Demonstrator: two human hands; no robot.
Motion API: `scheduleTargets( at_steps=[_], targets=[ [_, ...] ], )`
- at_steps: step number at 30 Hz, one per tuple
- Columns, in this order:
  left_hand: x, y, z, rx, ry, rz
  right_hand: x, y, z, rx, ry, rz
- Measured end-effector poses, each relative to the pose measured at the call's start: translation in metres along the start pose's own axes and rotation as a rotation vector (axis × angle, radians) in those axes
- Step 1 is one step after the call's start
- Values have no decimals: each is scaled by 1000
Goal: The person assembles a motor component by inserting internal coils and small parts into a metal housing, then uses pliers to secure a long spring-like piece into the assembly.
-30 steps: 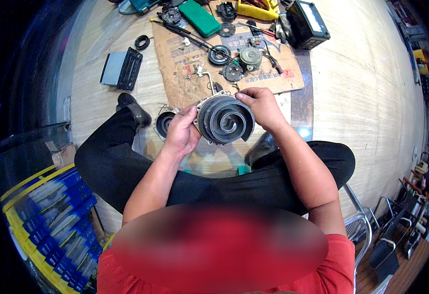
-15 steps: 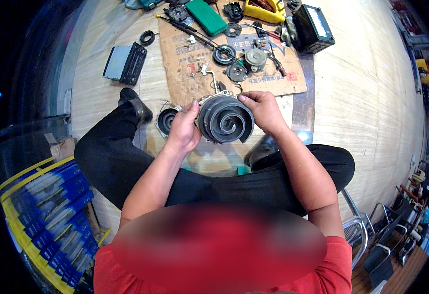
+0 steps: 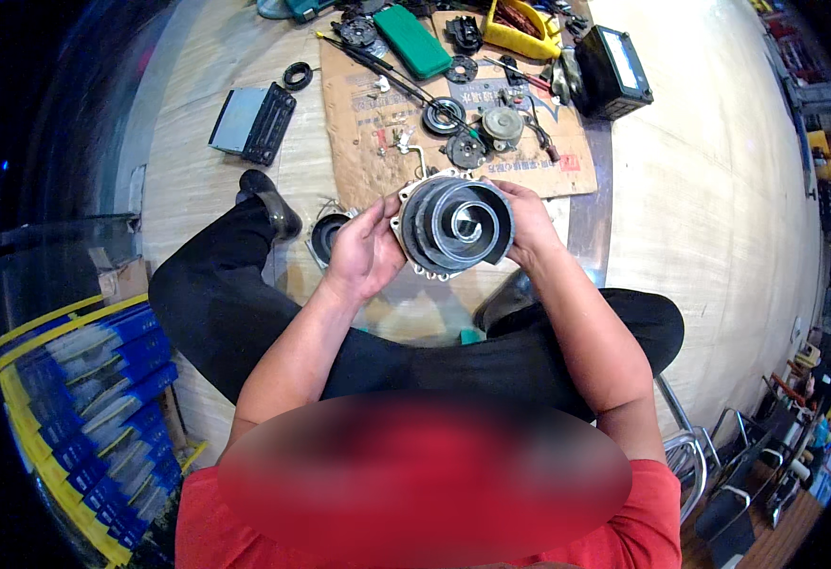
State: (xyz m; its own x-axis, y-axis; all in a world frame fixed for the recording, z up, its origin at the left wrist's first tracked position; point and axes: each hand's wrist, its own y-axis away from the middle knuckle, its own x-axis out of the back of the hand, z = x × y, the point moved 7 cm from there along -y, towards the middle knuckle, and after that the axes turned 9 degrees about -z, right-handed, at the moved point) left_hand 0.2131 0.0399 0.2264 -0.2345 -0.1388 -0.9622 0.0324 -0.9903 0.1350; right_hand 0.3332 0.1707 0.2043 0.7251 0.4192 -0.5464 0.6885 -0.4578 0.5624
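Both of my hands hold a dark grey scroll compressor part [image 3: 423, 248] above the floor between my legs. Its spiral wall faces up, and a pale flange with bolt holes rims it. My left hand [image 3: 366, 251] grips the left side with the thumb on top; some fingers are hidden beneath. Around the right rim my right hand [image 3: 533, 226] is closed, its fingertips partly out of sight. Just left of my left hand, a smaller round dark housing [image 3: 328, 233] rests on the floor.
Ahead lies a flattened cardboard sheet [image 3: 358, 156] with a round motor-like part [image 3: 502, 125], a black ring pulley [image 3: 444, 116], a green case [image 3: 413, 42] and a yellow tray [image 3: 520, 40]. A black battery [image 3: 614, 73] stands right; a car stereo [image 3: 252, 121] lies left.
The scroll part has shifted slightly right and tipped so its spiral opens more toward me. My right hand has moved from its upper edge to wrap its right side.
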Motion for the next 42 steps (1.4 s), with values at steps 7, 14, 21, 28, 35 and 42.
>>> scheduleTargets(
  at_steps=[7,14,21,28,35,42],
  targets=[
    [2,-2,7,-143,-126,190,-15,9,-7,19,-34,-39],
    [1,1,11,-149,-148,199,-19,7,0,27,-26,-30],
    [10,3,13,-175,-190,220,-22,5,3,25,-44,-67],
    [14,4,11,-124,-128,373,-14,-1,14,2,-129,-102],
    [-8,-2,19,-150,-190,150,-4,-9,15,-41,-226,-105],
    [-8,-2,22,-259,-295,40,-9,-11,4,3,-307,-95]
  ],
)
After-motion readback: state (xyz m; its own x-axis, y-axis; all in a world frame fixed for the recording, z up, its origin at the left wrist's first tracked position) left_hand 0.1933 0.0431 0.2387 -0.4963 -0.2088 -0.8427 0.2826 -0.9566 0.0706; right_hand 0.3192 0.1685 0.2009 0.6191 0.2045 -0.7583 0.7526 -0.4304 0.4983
